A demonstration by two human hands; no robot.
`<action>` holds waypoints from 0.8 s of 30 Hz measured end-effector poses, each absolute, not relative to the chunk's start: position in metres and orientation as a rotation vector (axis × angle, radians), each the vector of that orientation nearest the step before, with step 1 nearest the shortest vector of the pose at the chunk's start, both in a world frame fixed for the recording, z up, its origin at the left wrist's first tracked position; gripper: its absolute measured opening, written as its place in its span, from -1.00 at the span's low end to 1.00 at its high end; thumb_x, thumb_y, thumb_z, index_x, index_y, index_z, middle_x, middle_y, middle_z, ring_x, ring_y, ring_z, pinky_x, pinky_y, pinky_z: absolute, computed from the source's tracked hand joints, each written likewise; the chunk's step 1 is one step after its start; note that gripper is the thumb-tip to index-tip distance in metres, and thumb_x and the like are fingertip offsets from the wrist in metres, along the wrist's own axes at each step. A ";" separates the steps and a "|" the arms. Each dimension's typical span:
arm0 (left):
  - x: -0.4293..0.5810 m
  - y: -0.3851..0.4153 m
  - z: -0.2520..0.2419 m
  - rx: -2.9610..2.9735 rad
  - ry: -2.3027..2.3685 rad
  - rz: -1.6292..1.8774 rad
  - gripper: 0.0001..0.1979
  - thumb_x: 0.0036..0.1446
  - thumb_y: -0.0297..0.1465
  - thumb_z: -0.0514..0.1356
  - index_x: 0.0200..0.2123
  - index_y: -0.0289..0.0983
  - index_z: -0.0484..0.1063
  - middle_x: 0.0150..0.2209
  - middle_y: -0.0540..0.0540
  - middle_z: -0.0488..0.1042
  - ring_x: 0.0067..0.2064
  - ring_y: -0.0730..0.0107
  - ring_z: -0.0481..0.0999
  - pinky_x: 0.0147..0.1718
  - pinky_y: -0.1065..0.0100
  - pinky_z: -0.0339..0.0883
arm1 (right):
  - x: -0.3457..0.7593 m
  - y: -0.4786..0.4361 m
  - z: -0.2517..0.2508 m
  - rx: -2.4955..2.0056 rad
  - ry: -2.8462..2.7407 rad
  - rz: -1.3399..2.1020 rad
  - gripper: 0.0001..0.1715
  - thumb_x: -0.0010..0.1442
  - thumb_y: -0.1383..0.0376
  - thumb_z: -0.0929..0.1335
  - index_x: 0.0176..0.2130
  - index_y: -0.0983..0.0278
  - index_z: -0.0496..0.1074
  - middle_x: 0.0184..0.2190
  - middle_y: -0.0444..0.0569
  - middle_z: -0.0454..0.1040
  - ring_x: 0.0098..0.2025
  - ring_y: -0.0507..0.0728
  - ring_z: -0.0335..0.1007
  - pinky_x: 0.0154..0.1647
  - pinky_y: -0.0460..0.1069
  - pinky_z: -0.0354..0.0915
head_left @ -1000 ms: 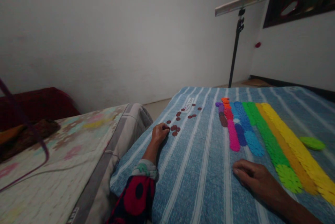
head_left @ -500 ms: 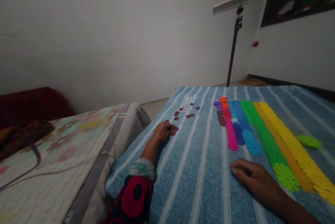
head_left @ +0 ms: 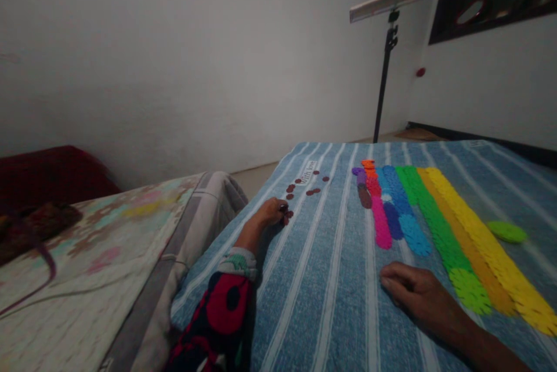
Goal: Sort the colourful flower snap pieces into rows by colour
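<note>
My left hand (head_left: 270, 213) is closed in a pinch on small brown notched discs (head_left: 284, 208) at the left of the blue striped cloth. More brown discs (head_left: 289, 215) lie right beside its fingertips, and several others (head_left: 310, 192) are scattered farther back. My right hand (head_left: 407, 285) rests on the cloth, its fingers curled in; whatever they may hold is hidden. Beyond it lie overlapping rows of notched discs sorted by colour: pink (head_left: 382, 227), blue (head_left: 414, 235), green (head_left: 444, 238), orange (head_left: 476, 256) and yellow (head_left: 491, 244). A short brown row (head_left: 364, 197) sits at their left end.
Printed "With love" lettering (head_left: 308, 172) marks the cloth (head_left: 322, 256). A lime green disc pile (head_left: 507, 231) lies at the right. Left of a gap stands another surface under a floral cover (head_left: 108, 279). Behind is a lamp on a black stand (head_left: 383, 82).
My left hand keeps its place by the brown discs, and the dark disc at its fingertips now shows more clearly. My right hand stays still. The view has shifted slightly.
</note>
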State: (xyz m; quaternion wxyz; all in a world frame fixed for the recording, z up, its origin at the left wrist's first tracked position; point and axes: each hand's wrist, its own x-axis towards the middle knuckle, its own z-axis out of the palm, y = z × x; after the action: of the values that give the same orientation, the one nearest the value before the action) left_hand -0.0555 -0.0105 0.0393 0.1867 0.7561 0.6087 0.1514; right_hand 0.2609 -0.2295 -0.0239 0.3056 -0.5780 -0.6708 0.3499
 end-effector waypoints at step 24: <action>-0.075 -0.003 0.041 2.239 1.692 0.287 -0.88 -0.12 -0.54 0.15 -0.51 -0.27 0.48 -0.46 -0.02 0.51 -0.34 0.34 0.48 -0.33 0.40 0.27 | 0.255 -0.226 -0.013 -1.438 -1.672 0.992 -0.80 0.16 0.26 0.25 -0.43 0.28 0.39 -0.66 -0.26 0.21 -0.58 -0.01 0.17 -0.53 -0.11 0.09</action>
State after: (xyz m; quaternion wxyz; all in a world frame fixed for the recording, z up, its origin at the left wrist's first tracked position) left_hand -0.0749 -0.0030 0.0411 0.1595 0.7835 0.5921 0.1004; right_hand 0.2552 -0.2261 -0.0134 0.3538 -0.5562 -0.6468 0.3836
